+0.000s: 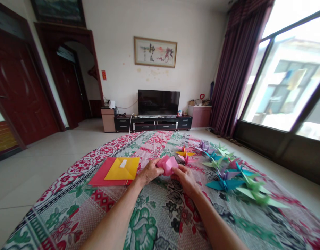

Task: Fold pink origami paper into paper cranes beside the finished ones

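Observation:
A partly folded piece of pink origami paper [168,165] is held between my two hands, a little above the patterned cloth. My left hand [150,171] pinches its left side with thumb and fingers. On the lower right side, my right hand [184,177] grips the paper's edge. Right of my hands lie several folded paper cranes: a blue crane [225,181], a green crane [257,191], a pink crane [186,159] and an orange crane [185,152] among them. Left of my left hand, a yellow paper sheet [131,170] rests on red paper sheets [100,172].
A floral tablecloth [141,225] covers the rounded table under my arms. Beyond its far edge, a television [159,103] stands on a black cabinet [144,125] against the wall. Purple curtains [230,69] hang beside the large window at right. Doors stand at left.

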The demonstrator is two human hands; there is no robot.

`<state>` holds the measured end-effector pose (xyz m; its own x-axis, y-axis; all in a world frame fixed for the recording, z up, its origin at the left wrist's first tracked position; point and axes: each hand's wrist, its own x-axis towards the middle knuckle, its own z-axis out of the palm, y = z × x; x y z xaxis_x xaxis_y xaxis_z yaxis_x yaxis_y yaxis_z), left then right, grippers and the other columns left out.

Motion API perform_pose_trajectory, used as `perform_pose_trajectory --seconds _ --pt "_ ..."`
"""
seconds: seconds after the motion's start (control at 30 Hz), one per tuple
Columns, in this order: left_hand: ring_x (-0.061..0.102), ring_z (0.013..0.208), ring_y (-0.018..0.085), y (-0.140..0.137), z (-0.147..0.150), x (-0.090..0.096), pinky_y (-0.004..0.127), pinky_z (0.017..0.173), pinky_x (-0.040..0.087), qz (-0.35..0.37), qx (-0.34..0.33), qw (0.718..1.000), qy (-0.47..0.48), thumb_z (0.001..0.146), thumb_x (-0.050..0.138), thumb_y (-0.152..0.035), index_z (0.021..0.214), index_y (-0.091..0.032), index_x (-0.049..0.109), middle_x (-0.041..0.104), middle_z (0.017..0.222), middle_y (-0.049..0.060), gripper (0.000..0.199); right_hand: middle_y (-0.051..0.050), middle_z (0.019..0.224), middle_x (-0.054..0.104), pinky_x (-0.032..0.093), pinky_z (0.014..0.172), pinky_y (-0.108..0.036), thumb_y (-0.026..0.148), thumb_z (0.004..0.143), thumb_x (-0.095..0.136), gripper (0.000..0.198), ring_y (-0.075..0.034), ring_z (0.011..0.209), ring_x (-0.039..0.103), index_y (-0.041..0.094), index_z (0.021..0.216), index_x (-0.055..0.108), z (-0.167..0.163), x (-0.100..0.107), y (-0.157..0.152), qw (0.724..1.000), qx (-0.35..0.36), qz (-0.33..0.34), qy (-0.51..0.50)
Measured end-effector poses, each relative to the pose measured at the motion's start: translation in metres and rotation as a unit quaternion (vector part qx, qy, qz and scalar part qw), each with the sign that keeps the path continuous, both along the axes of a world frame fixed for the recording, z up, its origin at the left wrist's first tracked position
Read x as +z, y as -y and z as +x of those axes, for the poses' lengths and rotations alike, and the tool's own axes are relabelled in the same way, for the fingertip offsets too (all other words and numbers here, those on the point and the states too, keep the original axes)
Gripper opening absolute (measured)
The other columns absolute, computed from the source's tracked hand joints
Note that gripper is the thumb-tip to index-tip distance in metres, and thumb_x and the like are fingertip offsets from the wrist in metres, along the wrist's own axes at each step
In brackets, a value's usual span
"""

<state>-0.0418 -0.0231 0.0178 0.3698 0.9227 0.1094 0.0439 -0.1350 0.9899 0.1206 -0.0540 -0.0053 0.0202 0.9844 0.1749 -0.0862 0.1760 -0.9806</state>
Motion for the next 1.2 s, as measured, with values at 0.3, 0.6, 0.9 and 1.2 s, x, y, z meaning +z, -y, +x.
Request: perform_pose_trajectory --seconds 0.3,0.6,0.9,1.2 --pt "0.047 0.054 0.008 -0.0032 0.0048 -0.0016 0.018 0.052 0.035 0.044 0.002 0.998 0.045 0.060 0.057 -0.017 0.110 -0.014 0.055 0.059 0.066 -0.002 0.050 -0.001 0.070 0.062 0.045 0.057 -0.024 0.044 0.063 0.066 0.032 -0.012 0.059 0.052 0.016 0.077 0.067 -0.0022 0.0044 0.0010 1.000 -0.007 -0.001 0.001" --pt "0.046 0.054 0.008 -0.0060 0.0086 -0.0045 0.018 0.054 0.036 0.095 0.039 0.992 0.068 0.066 0.055 -0.016 0.128 -0.015 0.040 0.062 0.067 -0.002 0.064 -0.002 0.070 0.063 0.045 0.057 -0.023 0.046 0.064 0.065 0.034 -0.012 0.061 0.055 0.015 0.078 0.067 -0.0021 0.0037 -0.0003 1.000 -0.019 0.011 0.010" --pt "0.053 0.067 0.014 -0.0052 0.0097 -0.0027 0.021 0.062 0.040 0.159 0.087 0.983 0.030 0.072 0.051 -0.024 0.095 -0.016 0.068 0.065 0.071 0.002 0.030 -0.002 0.063 0.064 0.045 0.054 -0.024 0.048 0.061 0.067 0.037 -0.012 0.055 0.056 0.015 0.077 0.065 -0.0042 0.0021 -0.0023 0.999 -0.048 -0.001 -0.008" --pt "0.045 0.055 0.009 -0.0005 0.0096 -0.0027 0.021 0.055 0.035 0.055 0.022 0.997 0.039 0.066 0.058 -0.026 0.103 -0.014 0.066 0.062 0.064 0.000 0.039 -0.003 0.070 0.065 0.047 0.056 -0.023 0.047 0.063 0.066 0.037 -0.013 0.059 0.058 0.015 0.081 0.064 -0.0017 0.0003 -0.0039 0.998 -0.036 -0.006 -0.055"
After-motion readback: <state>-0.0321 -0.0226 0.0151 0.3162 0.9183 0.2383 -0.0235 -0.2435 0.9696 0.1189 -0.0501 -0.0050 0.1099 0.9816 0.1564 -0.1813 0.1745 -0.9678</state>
